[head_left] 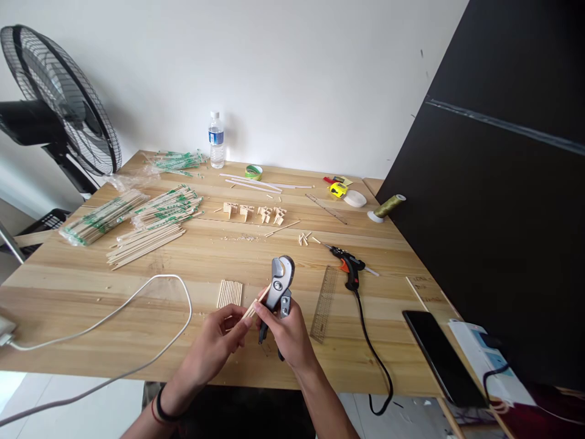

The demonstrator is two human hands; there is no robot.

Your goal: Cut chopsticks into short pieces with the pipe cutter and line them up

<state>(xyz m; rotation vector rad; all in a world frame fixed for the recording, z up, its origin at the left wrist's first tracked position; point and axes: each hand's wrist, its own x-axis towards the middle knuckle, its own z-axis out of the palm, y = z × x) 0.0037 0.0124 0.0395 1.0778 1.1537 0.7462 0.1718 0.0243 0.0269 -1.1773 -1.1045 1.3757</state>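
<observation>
My left hand pinches a few short wooden sticks between thumb and fingers, tilted up to the right. Around the handles of a pair of grey and black cutters my right hand is closed, its thumb or finger also touching the sticks. The curved jaw of the cutters points away from me, above the table. Just beyond my left hand lies a flat row of cut sticks, side by side. Farther back stand several small stick assemblies. A few short pieces lie loose to their right.
On the right are a clear ruler, a glue gun with its black cord, a phone and a power strip. Chopstick bundles and a white cable occupy the left. A water bottle stands at the back.
</observation>
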